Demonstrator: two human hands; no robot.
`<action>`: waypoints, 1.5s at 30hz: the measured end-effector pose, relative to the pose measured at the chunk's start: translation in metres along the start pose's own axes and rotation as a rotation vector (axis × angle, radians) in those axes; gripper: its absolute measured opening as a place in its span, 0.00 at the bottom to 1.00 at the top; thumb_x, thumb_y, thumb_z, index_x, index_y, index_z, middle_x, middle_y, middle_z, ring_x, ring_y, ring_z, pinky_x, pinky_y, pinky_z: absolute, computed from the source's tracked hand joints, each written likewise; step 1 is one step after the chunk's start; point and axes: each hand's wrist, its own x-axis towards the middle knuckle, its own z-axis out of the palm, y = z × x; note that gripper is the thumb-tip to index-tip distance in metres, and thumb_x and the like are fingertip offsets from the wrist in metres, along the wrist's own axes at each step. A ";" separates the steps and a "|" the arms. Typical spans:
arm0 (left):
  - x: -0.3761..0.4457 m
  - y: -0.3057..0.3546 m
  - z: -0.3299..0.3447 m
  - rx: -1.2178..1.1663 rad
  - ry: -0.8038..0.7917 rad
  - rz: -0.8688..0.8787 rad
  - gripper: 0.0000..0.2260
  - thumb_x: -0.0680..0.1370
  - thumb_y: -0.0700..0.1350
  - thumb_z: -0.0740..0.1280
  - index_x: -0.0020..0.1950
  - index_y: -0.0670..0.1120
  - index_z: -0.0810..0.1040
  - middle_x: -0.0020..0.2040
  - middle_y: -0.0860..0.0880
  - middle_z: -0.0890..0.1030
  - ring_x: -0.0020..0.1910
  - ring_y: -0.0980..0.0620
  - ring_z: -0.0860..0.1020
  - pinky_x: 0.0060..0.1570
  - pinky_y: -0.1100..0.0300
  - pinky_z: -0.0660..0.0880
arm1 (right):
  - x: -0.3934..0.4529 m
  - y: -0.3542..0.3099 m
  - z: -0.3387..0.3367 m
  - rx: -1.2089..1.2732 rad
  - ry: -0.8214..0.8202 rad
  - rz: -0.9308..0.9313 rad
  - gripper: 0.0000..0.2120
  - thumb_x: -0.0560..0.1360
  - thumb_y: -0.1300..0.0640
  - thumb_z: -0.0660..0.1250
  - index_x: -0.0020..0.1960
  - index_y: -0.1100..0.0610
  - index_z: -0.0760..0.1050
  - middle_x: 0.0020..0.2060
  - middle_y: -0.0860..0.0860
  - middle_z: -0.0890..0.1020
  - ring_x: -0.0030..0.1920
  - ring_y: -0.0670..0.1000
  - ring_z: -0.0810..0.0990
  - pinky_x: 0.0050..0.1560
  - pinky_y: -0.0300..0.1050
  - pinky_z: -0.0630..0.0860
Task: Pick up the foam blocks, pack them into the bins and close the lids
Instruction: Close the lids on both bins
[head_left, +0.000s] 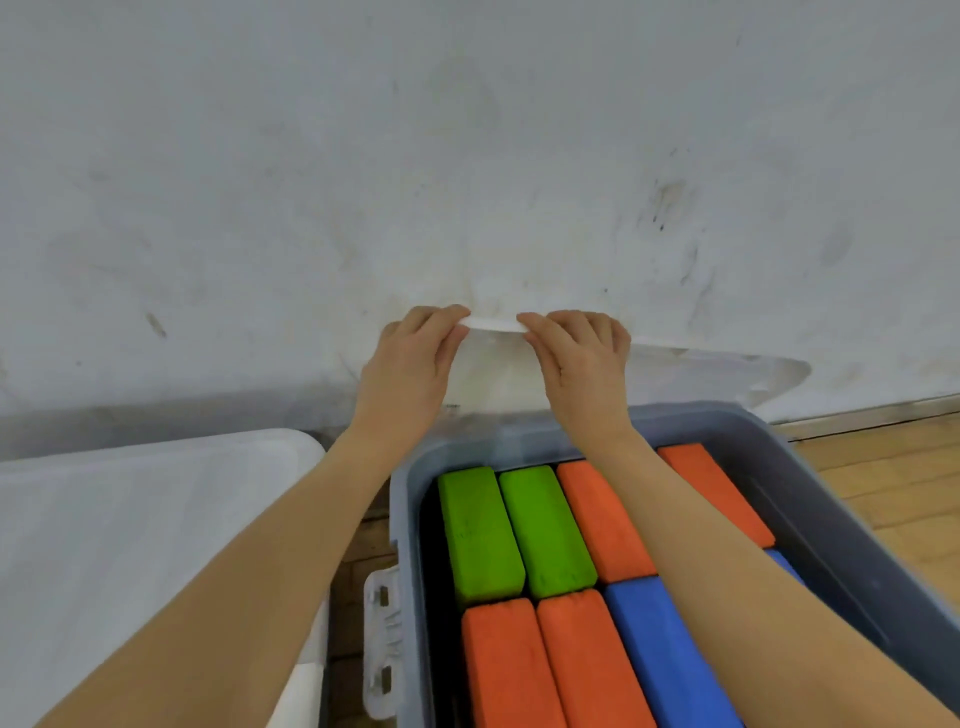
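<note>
A grey bin stands open at the lower right, packed with foam blocks: two green blocks, several orange blocks and a blue block. Its white lid leans upright against the wall behind it. My left hand and my right hand both pinch the lid's top edge, close together, above the bin's far rim. Both forearms reach over the bin.
A second bin with a shut white lid stands at the lower left. A white latch hangs on the grey bin's left side. The scuffed white wall fills the background; wooden floor shows at the right.
</note>
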 end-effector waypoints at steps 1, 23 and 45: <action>-0.002 0.007 -0.009 -0.006 0.024 0.004 0.14 0.82 0.50 0.56 0.64 0.49 0.75 0.60 0.51 0.76 0.58 0.47 0.72 0.49 0.57 0.68 | 0.003 -0.007 -0.009 -0.012 0.038 0.003 0.10 0.78 0.53 0.61 0.53 0.51 0.80 0.42 0.50 0.80 0.46 0.52 0.71 0.53 0.54 0.66; -0.177 0.039 -0.059 -0.161 -0.244 0.059 0.26 0.74 0.60 0.59 0.65 0.45 0.74 0.63 0.47 0.73 0.66 0.53 0.64 0.64 0.60 0.59 | -0.124 -0.066 -0.164 -0.047 -0.520 -0.072 0.14 0.77 0.55 0.55 0.62 0.50 0.66 0.56 0.53 0.76 0.58 0.53 0.70 0.59 0.50 0.57; -0.301 0.040 -0.036 -0.066 -0.414 0.170 0.17 0.69 0.58 0.65 0.48 0.49 0.81 0.49 0.51 0.79 0.58 0.50 0.69 0.60 0.49 0.61 | -0.204 -0.092 -0.234 0.157 -1.010 0.328 0.15 0.67 0.56 0.73 0.54 0.49 0.79 0.48 0.45 0.73 0.46 0.47 0.68 0.49 0.42 0.67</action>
